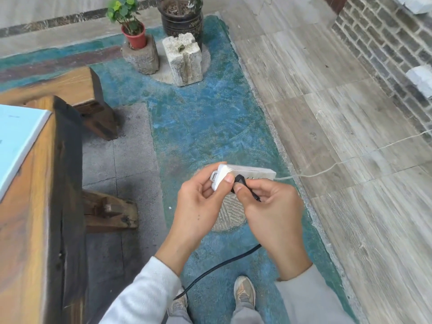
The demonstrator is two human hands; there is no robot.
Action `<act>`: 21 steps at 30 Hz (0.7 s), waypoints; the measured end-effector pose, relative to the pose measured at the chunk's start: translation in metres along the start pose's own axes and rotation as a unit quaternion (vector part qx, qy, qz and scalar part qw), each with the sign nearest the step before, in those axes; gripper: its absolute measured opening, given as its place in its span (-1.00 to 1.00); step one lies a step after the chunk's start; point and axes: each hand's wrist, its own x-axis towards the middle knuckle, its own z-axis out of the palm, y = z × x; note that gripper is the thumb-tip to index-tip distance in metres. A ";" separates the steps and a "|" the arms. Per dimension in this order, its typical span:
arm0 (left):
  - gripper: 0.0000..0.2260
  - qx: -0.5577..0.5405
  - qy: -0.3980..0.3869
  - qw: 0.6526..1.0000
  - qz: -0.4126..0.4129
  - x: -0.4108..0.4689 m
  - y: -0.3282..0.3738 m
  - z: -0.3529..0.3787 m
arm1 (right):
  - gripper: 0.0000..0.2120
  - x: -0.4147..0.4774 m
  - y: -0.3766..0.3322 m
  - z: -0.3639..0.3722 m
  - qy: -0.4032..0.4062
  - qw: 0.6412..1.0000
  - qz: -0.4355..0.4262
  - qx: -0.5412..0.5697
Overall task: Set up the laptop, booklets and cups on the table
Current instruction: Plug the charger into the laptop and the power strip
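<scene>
I stand beside a heavy wooden table (30,206) at the left. My left hand (198,206) grips one end of a white power strip (250,175) held above the floor. My right hand (271,206) pinches a black plug (239,181) against the strip's face. From the plug a black cable (210,271) drops toward my feet. The strip's white cord (350,159) trails off to the right over the floor. A pale blue flat object (16,141) lies on the table's corner. No laptop, booklets or cups show in view.
A wooden bench (70,90) stands beyond the table. Two stone blocks (182,59), a red-potted plant (133,31) and a dark planter (182,19) sit on the floor ahead. A grey brick wall (392,54) runs along the right. My shoes (244,293) are on the blue-green floor.
</scene>
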 end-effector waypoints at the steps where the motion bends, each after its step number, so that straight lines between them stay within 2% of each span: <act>1: -0.79 -0.009 0.003 1.000 -0.007 -0.001 -0.001 0.000 | -0.82 0.003 -0.002 0.001 -0.010 1.000 0.004 -0.005; 3: -0.73 -0.044 -0.002 0.999 -0.026 -0.006 -0.003 0.001 | -0.79 0.013 -0.005 0.000 -0.030 0.999 0.040 0.005; 5: -0.65 -0.050 -0.009 0.997 -0.059 -0.015 -0.009 0.007 | -0.92 0.024 -0.005 0.000 -0.057 0.993 0.098 0.042; 6: -0.59 -0.023 -0.004 0.996 -0.086 -0.021 -0.015 0.011 | -0.96 0.027 -0.006 0.000 -0.072 0.987 0.124 0.068; 8: -0.46 0.057 -0.016 0.985 -0.161 -0.039 -0.026 0.022 | -0.91 0.032 -0.002 0.004 -0.091 0.972 0.170 0.131; 9: -0.50 0.086 -0.048 0.978 -0.186 -0.051 -0.031 0.028 | -0.86 0.035 -0.001 0.006 -0.094 0.960 0.199 0.171; 11: -0.74 0.144 -0.115 0.966 -0.182 -0.079 -0.033 0.037 | -0.83 0.046 -0.001 0.009 -0.100 0.923 0.257 0.269; 13: -0.68 0.206 -0.102 0.960 -0.157 -0.104 -0.023 0.032 | -0.85 0.058 -0.002 0.012 -0.091 0.878 0.293 0.367; 15: -0.68 0.228 -0.058 0.961 -0.144 -0.122 -0.008 0.015 | -0.84 0.067 -0.002 0.017 -0.065 0.858 0.307 0.407; 18: -0.75 0.293 -0.033 0.946 -0.135 -0.146 0.015 -0.022 | -0.77 0.075 0.006 0.031 -0.038 0.861 0.325 0.390; 19: -0.76 0.316 -0.034 0.938 -0.135 -0.156 0.025 -0.035 | -0.80 0.078 0.008 0.036 -0.039 0.876 0.322 0.357; 20: -0.75 0.335 -0.033 0.931 -0.139 -0.166 0.036 -0.047 | -0.80 0.079 0.013 0.039 -0.055 0.911 0.306 0.270; 21: -0.74 0.340 -0.025 0.928 -0.147 -0.174 0.046 -0.059 | -0.71 0.080 0.016 0.043 -0.066 0.928 0.295 0.217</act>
